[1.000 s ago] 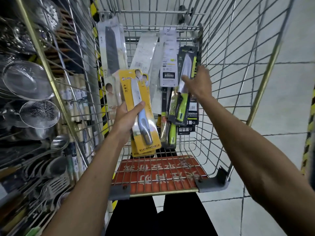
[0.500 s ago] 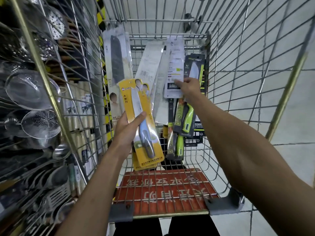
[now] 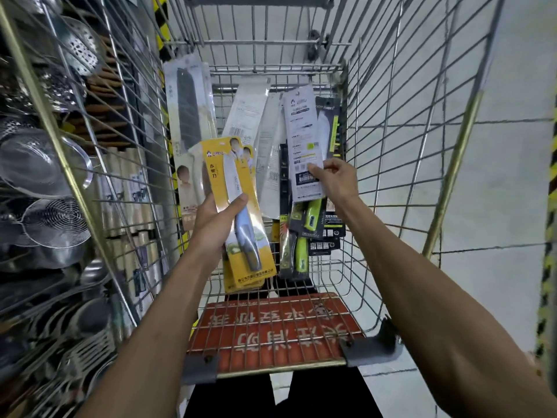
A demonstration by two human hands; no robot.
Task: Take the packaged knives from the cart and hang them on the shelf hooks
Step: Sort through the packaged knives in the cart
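Cart: wire basket with brass-coloured top rails; red plastic flap with white characters at 6 o'clock.
Left hand: clamped on yellow knife packs, thumb across the front card, held upright inside the basket at 9 o'clock.
Right hand: fingers pinched on the lower edge of a white knife pack, printed back facing the camera, at 12 o'clock.
Remaining packs: black-and-green knife packs behind and below the white one; grey and white packs leaning on the far wall.
Shelf: at 9 o'clock outside the cart; steel strainers, ladles, spatulas hanging.
Floor: pale tiles at 3 o'clock; yellow-black hazard stripe at the edge.
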